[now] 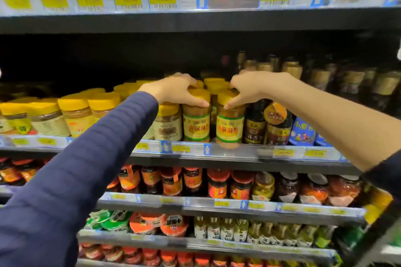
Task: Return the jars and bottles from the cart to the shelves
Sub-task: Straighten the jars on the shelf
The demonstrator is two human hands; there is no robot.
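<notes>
My left hand (178,90) grips the left jar (196,120), my right hand (249,89) the right jar (230,125); near the shelf edge (249,151), either could topple.

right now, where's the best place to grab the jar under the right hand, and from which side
Take the jar by its yellow lid, from above and in front, as the right hand does. It stands upright at the shelf edge, with a twin jar and a dark bottle close on either side, so only the lid is free for fingers.
</notes>
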